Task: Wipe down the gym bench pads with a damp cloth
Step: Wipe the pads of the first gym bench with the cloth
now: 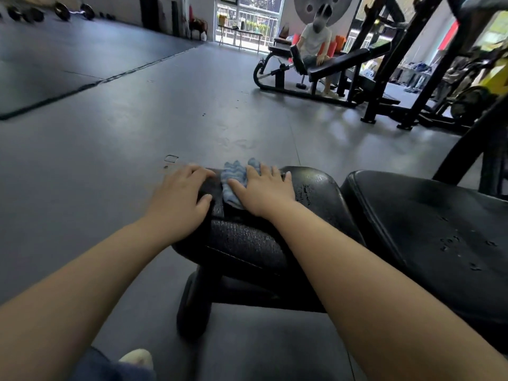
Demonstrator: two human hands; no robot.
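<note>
A black gym bench stands in front of me, with a smaller seat pad (pixel 310 193) at the left and a larger back pad (pixel 428 215) at the right. Both show wet spots. A blue striped cloth (pixel 233 177) lies on the seat pad's far left end. My right hand (pixel 266 188) presses flat on the cloth with straight fingers. My left hand (pixel 181 196) rests on the pad's left edge, fingers bent over the end, thumb on top.
Grey rubber floor (pixel 137 133) stretches to the left and ahead. A person (pixel 316 42) sits on another bench (pixel 335 64) at the far right. Black rack frames (pixel 390 78) stand at the right. Barbells (pixel 71 11) lie at the far left wall.
</note>
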